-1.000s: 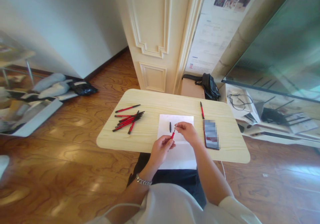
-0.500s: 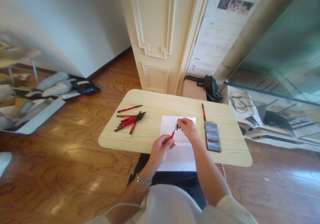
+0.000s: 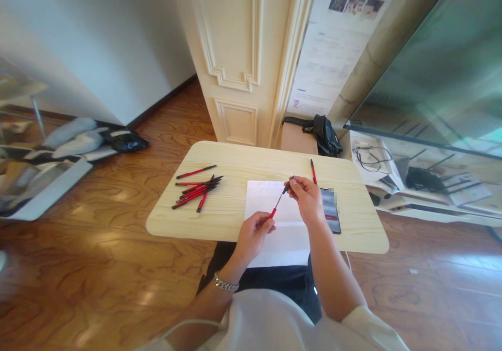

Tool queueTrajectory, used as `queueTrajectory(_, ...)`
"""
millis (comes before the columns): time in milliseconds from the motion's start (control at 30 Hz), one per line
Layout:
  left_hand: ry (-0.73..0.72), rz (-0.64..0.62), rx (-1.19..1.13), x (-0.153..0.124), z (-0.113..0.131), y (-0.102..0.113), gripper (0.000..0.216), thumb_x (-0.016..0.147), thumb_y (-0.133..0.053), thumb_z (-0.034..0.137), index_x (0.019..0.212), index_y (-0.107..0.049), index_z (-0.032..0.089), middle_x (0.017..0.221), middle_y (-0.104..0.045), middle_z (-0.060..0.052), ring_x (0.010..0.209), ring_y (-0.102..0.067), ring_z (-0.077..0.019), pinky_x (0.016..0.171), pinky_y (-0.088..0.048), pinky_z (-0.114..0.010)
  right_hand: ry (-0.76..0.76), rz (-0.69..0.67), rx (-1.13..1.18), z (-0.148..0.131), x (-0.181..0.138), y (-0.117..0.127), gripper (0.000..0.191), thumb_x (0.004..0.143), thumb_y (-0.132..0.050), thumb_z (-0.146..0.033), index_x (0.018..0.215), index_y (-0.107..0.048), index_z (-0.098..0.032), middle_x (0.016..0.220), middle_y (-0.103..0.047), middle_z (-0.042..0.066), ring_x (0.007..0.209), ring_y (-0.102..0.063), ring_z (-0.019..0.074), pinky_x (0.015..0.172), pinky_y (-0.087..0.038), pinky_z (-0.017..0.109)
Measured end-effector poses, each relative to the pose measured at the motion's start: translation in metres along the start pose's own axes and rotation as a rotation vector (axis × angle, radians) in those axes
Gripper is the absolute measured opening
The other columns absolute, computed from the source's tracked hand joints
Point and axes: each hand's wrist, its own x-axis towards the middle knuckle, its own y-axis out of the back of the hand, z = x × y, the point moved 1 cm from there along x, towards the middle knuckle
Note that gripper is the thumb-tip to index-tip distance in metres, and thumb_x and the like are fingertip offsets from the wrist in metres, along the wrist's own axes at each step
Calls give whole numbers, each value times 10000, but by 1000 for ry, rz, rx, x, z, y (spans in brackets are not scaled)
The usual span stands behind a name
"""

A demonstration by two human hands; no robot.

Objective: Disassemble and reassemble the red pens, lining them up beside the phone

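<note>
My left hand [image 3: 253, 236] is closed around the red pen barrel [image 3: 273, 213], whose end sticks out past the fingertips. From that end a thin refill [image 3: 279, 201] runs up and right. A black pen part [image 3: 288, 184] at the refill's upper end is pinched in the fingers of my right hand [image 3: 308, 198]. Both hands are over a sheet of white paper [image 3: 282, 246] lying on the table and overhanging its front edge. A heap of several red and black pens [image 3: 200, 190] lies to the left, with one pen [image 3: 196, 171] lying apart behind it.
The pale wood table [image 3: 235, 157] has rounded corners. On its right side lie a phone [image 3: 331, 212], partly hidden by my right hand, and another red and black pen [image 3: 313, 171]. Behind the table are a door panel [image 3: 235, 53] and a black bag [image 3: 325, 136].
My right hand has moved up and right with the black part, drawing farther from the red barrel. More of the thin refill shows. The view has shifted slightly right.
</note>
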Motion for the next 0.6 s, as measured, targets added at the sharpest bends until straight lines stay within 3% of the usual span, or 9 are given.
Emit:
queueTrajectory(233,-1,-1,4,-1,0,1,317,754,-656,398,928,-628,135,763,-664,-60,705,-649,-165,690,-516,-287,-13,-4,-28,3,-1,0,262,740,-667,-374,906,-641,-172,816,-684,56,614,-553,106,576,-437,243)
queueTrajectory(600,0,-8,-28,0,5,0,313,773,-643,394,944,-618,133,781,-659,-58,699,-652,-165,684,-515,-290,-95,-135,-122,16,-17,-5,259,737,-668,-380,878,-639,-164,815,-692,76,624,-555,124,572,-436,261)
